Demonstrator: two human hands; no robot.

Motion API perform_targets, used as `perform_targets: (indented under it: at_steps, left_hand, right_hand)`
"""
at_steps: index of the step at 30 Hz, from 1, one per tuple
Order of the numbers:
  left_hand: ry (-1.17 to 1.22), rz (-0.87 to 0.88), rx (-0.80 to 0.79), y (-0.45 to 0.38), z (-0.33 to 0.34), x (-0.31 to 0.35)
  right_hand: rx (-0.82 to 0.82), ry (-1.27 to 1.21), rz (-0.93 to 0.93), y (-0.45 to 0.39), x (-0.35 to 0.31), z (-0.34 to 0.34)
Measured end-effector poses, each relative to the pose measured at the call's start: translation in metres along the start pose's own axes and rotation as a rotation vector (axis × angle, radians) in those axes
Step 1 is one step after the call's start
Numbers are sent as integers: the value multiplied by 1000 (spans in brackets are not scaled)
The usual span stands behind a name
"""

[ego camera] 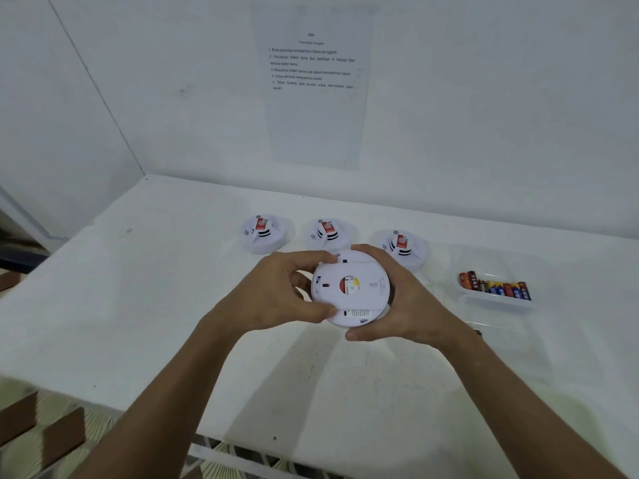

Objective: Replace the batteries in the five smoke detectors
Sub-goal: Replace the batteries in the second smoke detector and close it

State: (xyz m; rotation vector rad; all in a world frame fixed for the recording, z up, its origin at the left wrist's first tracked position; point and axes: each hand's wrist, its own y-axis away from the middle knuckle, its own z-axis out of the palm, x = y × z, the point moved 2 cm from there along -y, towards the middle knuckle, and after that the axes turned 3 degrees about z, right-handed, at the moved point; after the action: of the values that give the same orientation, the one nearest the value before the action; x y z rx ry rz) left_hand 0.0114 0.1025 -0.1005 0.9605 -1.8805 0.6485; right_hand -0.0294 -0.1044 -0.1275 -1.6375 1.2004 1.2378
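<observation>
A: Where is the detector being worked on?

B: The round white plastic smoke detector is held up above the white table, underside towards the camera, with a red and yellow sticker at its centre. Its flat white back plate sits slightly askew on the body, so a crescent of the body shows along the lower edge.

A: And the hands?

B: The left hand grasps the detector's left rim, thumb at the lower edge and fingers curled over the top. The right hand clasps the right rim, fingers wrapped over the top and thumb under the bottom.

A: What lies beyond the held detector?

B: Just behind it, three more white domed smoke detectors rest face up on the table in a row: one to the left, one directly behind, one behind and to the right, each with a red label.

A: Anything to its right?

B: A clear shallow plastic tray holding a row of red and blue cylindrical batteries. On the wall behind the detector hangs a white printed instruction sheet.
</observation>
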Motion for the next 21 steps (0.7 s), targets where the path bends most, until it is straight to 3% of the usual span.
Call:
perform_targets:
  at_steps: [11,18,21]
  left_hand:
    - [-157,63,109,0,10,9]
    - [-177,67,57,2,15,5]
    - [-291,93,46,1,14,2]
  right_hand:
    - [178,48,-76,5,4,2]
    - [176,75,-44,10,10,0]
    - [154,104,-51,11,9,2]
